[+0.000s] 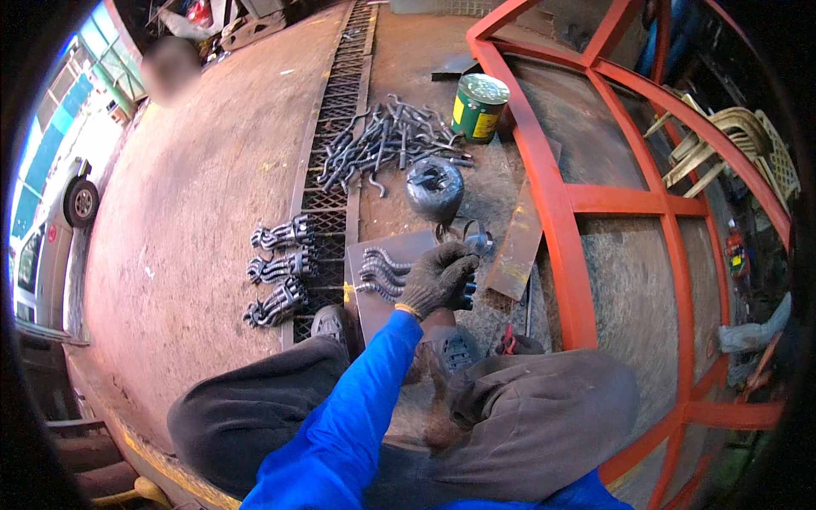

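**Gloved hand on bent hooks**

I saw the bent metal hooks [384, 274] lying on a steel plate [406, 246] on the floor. My left hand [439, 278], gloved, curled closed beside them; I couldn't tell what it gripped. Hook bundles [276, 276] lay left, a paint can [478, 106] beyond.
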A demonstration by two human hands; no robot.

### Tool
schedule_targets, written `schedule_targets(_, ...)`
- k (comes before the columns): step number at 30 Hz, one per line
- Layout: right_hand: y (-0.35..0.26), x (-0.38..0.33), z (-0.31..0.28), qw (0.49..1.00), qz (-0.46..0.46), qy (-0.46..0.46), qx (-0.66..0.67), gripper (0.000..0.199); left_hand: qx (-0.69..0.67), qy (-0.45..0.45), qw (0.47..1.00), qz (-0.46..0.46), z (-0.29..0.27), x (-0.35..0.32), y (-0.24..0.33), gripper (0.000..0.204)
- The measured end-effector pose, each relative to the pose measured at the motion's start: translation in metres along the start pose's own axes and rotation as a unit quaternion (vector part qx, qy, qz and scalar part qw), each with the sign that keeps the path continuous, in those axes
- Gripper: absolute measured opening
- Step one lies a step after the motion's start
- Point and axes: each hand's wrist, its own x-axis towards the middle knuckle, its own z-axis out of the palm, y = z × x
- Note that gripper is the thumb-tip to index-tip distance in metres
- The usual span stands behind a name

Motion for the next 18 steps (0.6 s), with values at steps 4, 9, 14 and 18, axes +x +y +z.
schedule_targets(4, -0.023, 0.01, 0.004, 0.999, -0.005, -0.023, -0.027, 0.043, 0.023, -0.001, 0.999, 0.025, 0.002, -0.002, 0.001, 0.025)
schedule_targets(9, -0.07, 0.034, 0.023, 0.994, -0.022, -0.082, -0.072, 0.046, 0.086, 0.016, 0.995, 0.058, 0.002, -0.002, 0.004, 0.027)
schedule_targets(14, -0.121, 0.053, 0.038, 0.981, -0.035, -0.134, -0.136, 0.049, 0.034, -0.002, 0.999, 0.01, 0.005, 0.002, 0.005, 0.029)
schedule_targets(18, -0.152, 0.076, 0.056, 0.957, -0.049, -0.197, -0.209, 0.052, -0.008, 0.001, 0.999, -0.044, -0.002, -0.005, 0.013, 0.03)
